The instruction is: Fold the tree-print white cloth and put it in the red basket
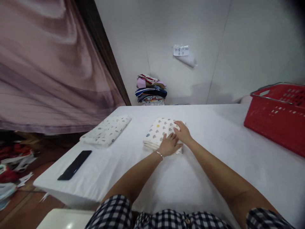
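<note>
Touching cloth (158, 130), blurred label (181, 51) beyond

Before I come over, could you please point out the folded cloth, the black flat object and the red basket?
Folded cloth (158, 131), head view: on its patterned top face.
Black flat object (75, 165), head view: on its upper face.
Red basket (276, 123), head view: on its side wall.

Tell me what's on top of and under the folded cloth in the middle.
The left hand and right hand are on the folded cloth, covering part of its surface. The white table shows around it, but the cloth hides whatever lies directly underneath.
</note>
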`<state>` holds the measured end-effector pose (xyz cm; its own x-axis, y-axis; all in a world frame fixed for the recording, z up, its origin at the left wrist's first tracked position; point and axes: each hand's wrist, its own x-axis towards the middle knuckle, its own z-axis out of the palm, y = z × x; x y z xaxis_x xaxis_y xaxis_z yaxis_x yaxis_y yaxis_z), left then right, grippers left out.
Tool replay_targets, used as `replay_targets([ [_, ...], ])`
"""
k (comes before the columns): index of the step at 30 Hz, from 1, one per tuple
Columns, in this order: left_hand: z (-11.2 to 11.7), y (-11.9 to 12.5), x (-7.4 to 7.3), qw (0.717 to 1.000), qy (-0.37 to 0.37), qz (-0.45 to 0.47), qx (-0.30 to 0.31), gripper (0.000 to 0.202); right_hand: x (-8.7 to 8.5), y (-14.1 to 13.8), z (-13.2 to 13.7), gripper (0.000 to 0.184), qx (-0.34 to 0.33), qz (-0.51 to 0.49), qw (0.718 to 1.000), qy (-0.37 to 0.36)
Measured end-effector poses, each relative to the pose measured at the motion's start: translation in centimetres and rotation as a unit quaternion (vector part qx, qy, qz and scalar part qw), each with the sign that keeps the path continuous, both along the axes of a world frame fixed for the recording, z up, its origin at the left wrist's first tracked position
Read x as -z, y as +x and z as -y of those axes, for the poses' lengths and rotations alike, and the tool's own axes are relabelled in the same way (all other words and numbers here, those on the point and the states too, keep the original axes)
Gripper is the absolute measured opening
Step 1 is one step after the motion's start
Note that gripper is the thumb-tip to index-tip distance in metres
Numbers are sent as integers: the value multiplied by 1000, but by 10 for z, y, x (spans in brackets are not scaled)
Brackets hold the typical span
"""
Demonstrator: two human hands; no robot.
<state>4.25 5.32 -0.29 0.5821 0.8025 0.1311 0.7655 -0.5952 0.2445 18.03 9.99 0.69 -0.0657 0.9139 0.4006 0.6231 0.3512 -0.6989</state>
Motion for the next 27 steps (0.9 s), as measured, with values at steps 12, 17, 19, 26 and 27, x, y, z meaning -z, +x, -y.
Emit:
replay_targets([
  [12,52,-45,27,997,70,22,-13,63,41,-4,-16,58,10,309,944,-116],
  [17,58,-79,25,997,59,20,-40,49,44,-2,-19,59,10,314,941,-121],
  [19,55,-93,21,994,56,30,-88,41,39,-3,-20,58,10,314,941,-125],
  [26,25,-121,5,953,69,112,-271,29,12,-31,12,54,-52,327,936,-122],
  [27,18,-121,3,947,67,115,-294,29,14,-36,21,55,-65,329,937,-103],
])
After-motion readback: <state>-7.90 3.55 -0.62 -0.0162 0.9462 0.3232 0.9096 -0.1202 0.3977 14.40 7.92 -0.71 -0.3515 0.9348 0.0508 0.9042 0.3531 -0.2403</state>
